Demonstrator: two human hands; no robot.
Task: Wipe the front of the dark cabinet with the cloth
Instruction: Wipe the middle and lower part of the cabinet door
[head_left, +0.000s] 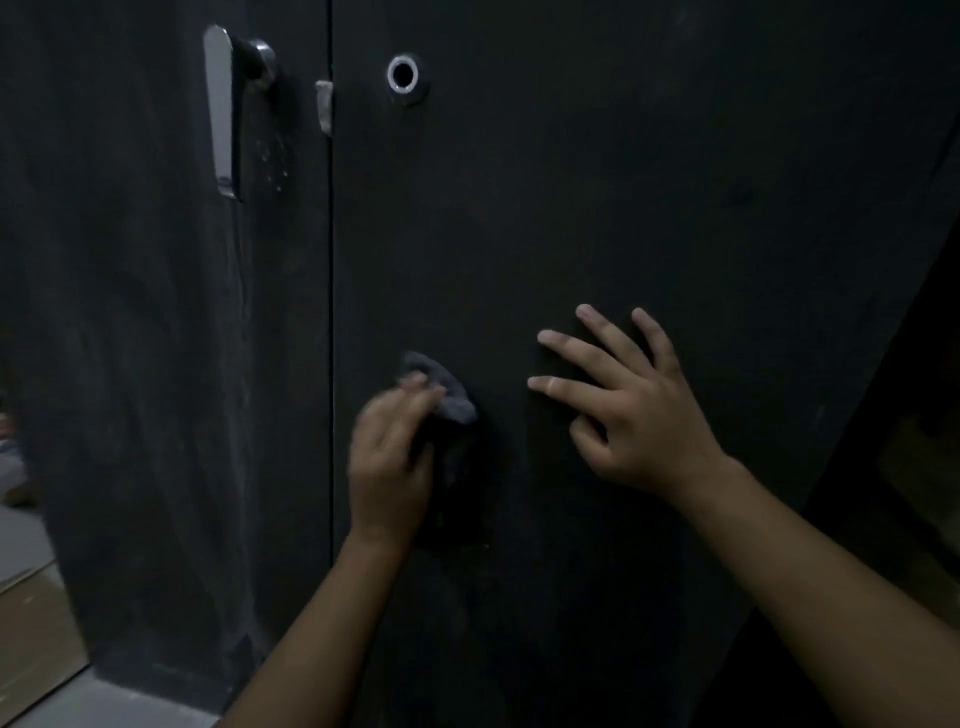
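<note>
Dim lighting; dark cabinet (623, 182) front fills the view, with the door seam (331, 260) running vertically left of centre. Left hand (389, 457) sits just right of the seam, low on the door, fingers curled round a dark grey cloth (447, 395) and pressing it to the panel. Right hand (639, 410) is farther right of the seam, apart from the cloth, fingers spread straight, tips on the door. Chrome handle (221, 109) is high, left of the seam; round lock ring (402, 74) just right of it.

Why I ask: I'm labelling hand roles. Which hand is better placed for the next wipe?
Left. The left hand grips the cloth against the cabinet door; the right hand rests spread on it, holding nothing.
</note>
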